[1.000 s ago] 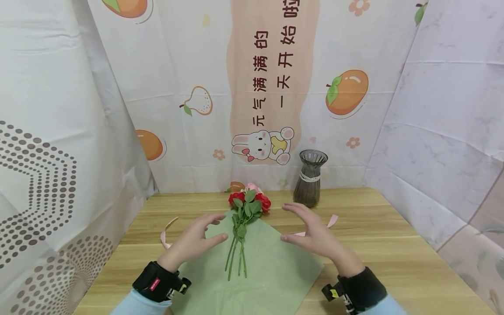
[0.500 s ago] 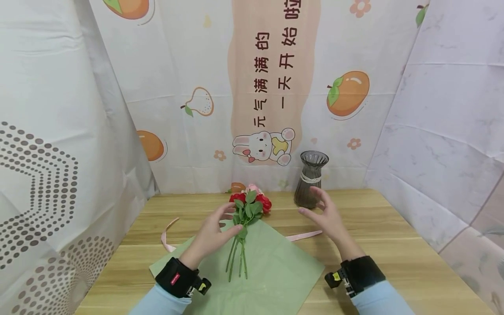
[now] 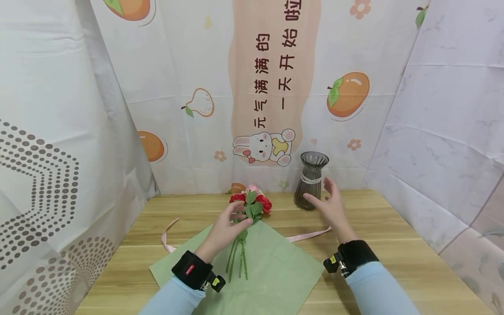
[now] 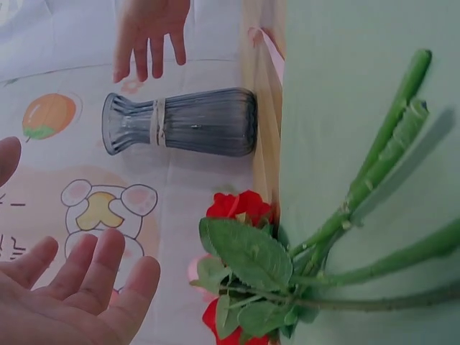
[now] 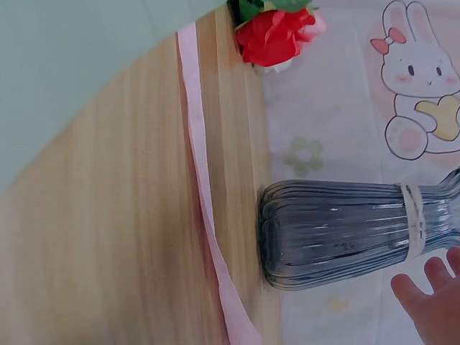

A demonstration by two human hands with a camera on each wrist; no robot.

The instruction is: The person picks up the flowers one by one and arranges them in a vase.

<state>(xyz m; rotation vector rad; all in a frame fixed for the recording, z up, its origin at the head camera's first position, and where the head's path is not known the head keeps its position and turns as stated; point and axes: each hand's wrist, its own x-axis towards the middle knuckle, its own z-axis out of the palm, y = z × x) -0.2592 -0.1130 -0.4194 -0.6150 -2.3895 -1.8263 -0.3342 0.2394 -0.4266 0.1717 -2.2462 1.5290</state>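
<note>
A dark glass vase (image 3: 308,192) with a pale cord around its neck stands upright at the back of the table. My right hand (image 3: 331,209) is just right of it, thumb and fingers spread apart, holding nothing. Red and pink roses (image 3: 264,204) with green leaves and bare stems (image 4: 381,154) lie on a green sheet of wrapping paper (image 3: 271,262). Over the roses' leaves and upper stems hovers my left hand (image 3: 228,227), its fingers relaxed and apart from the thumb. It hides part of the bunch in the head view.
A pink ribbon (image 5: 198,136) runs across the wooden table (image 3: 378,245) beneath the paper, its other end (image 3: 165,240) curling out at the left. Patterned cloth (image 3: 189,144) hangs behind the table and along both sides.
My right hand has moved right and farther back, up beside the vase. My left hand has moved right and forward, over the roses. The vase and roses stay in place.
</note>
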